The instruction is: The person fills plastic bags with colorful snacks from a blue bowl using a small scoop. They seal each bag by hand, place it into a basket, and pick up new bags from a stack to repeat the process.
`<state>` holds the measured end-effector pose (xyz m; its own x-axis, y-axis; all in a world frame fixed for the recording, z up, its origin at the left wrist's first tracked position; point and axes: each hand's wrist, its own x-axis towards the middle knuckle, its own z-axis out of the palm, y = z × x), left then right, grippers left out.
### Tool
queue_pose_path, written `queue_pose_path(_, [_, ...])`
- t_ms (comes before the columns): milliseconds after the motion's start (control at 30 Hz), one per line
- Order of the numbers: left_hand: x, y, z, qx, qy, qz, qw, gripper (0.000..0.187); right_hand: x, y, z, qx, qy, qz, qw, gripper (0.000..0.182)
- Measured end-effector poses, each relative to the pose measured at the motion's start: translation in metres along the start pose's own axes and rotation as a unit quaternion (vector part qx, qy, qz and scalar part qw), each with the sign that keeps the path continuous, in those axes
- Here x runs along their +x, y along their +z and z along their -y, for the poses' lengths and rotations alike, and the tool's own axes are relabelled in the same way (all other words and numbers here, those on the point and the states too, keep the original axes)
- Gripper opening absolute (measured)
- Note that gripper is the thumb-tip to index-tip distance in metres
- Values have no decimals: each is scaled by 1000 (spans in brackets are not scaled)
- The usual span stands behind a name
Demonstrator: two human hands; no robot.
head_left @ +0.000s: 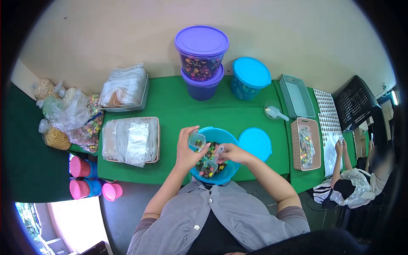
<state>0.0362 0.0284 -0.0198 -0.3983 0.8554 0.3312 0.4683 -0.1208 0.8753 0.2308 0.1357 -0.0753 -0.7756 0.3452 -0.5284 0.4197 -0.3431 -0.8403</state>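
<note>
My left hand (185, 151) is closed around a small clear plastic cup (197, 140), tilted over the left side of a blue bucket (232, 169); a few small pieces show inside it. With my right hand (232, 153) I grip the handle of a clear plastic scoop (208, 167), whose bowl is down in the bucket among the pieces. Brown, green, yellow and pink candy-like pieces (219, 148) fill the bucket. Its round blue lid (255, 145) lies flat on the green cloth to the right.
Left are baskets of clear bags (138, 142) and white packets (125, 85), plus bulging snack bags (76, 114). Behind stand stacked purple-lidded tubs (202, 63) and a blue-lidded tub (250, 78). Right are another scoop (276, 113), a basket with filled packets (316, 146) and a co-worker (357, 185).
</note>
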Motion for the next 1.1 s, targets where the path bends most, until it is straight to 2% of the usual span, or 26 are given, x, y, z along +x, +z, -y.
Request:
queue_pose_path(133, [-1, 2, 1, -16, -4, 6, 1000, 61, -33, -6, 26, 44, -21, -47, 998, 24])
queue_pose_path(233, [1, 3, 1, -18, -1, 6, 1000, 60, -58, -18, 39, 90, -75, -99, 988, 29])
queue_pose_path(300, [1, 3, 2, 1, 0, 12, 1000, 59, -73, -24, 46, 126, -144, -146, 971, 28])
queue_pose_path(333, [1, 4, 2, 0, 2, 13, 1000, 59, -81, -25, 52, 126, -145, -148, 970, 28])
queue_pose_path(433, [1, 8, 0, 12, 12, 34, 999, 59, -101, -26, 67, 170, -251, -179, 936, 24])
queue_pose_path(500, [-3, 13, -2, 16, 24, 98, 995, 60, -109, -23, 77, 167, -274, -194, 927, 24])
queue_pose_path(533, [-4, 15, -4, 16, 24, 98, 995, 60, -112, -21, 82, 163, -297, -207, 918, 25])
queue_pose_path(600, [-8, 19, -7, 17, 48, 145, 988, 66, -114, -14, 88, 134, -302, -202, 922, 24])
queue_pose_path(767, [-15, 27, -14, 4, 47, 147, 988, 66, -108, -2, 88, 62, -292, -215, 930, 23])
queue_pose_path(867, [-15, 26, -17, -51, -1, 159, 986, 67, -109, 1, 88, 47, -296, -220, 928, 22])
queue_pose_path(933, [-15, 27, -13, 0, 50, 148, 988, 67, -110, 1, 88, 40, -299, -209, 930, 21])
queue_pose_path(1100, [-14, 26, -14, -1, 55, 149, 987, 66, -114, 7, 92, 36, -303, -220, 926, 21])
